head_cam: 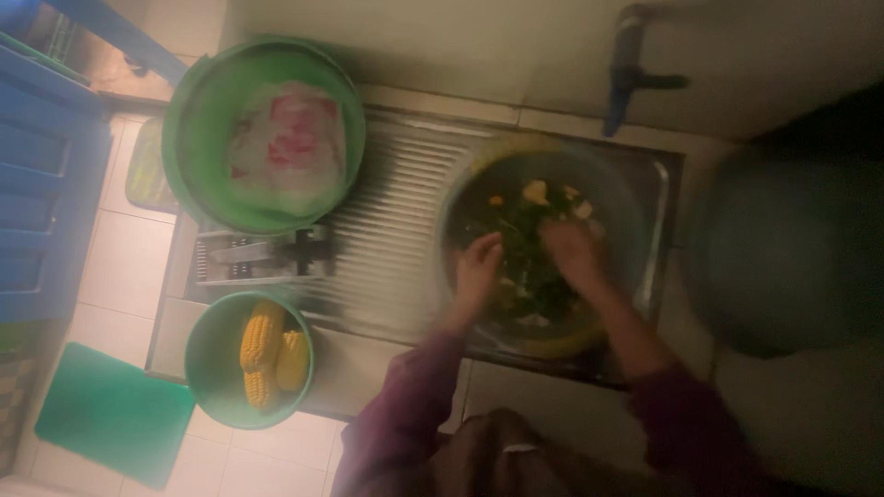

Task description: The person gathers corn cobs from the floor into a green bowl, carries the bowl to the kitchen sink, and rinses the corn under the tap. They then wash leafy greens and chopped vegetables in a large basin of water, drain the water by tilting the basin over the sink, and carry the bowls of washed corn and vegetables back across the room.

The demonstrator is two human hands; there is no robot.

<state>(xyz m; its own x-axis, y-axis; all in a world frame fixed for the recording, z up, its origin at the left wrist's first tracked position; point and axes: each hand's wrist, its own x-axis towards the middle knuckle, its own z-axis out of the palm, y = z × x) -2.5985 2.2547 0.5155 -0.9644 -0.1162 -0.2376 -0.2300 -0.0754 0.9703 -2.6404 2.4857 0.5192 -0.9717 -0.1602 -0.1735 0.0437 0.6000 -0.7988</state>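
Observation:
A round basin (615, 198) sits in the metal sink (665, 184), filled with dark leafy greens (525, 262) and pale and orange vegetable pieces (536, 191). Both my hands are down in the greens. My left hand (479, 270) rests on the left side of the pile, fingers bent into the leaves. My right hand (573, 253) is blurred by motion on the right side, also among the leaves. Whether either hand grips anything is unclear. Dark red sleeves cover both forearms.
A large green bucket (189, 138) with a plastic bag (290, 147) inside stands at the back left on the ribbed drainboard (396, 230). A small green bowl (207, 364) holds corn cobs (262, 345). A grater (258, 258) lies between them. A blue tap (626, 74) hangs above; a dark pot (783, 248) stands right.

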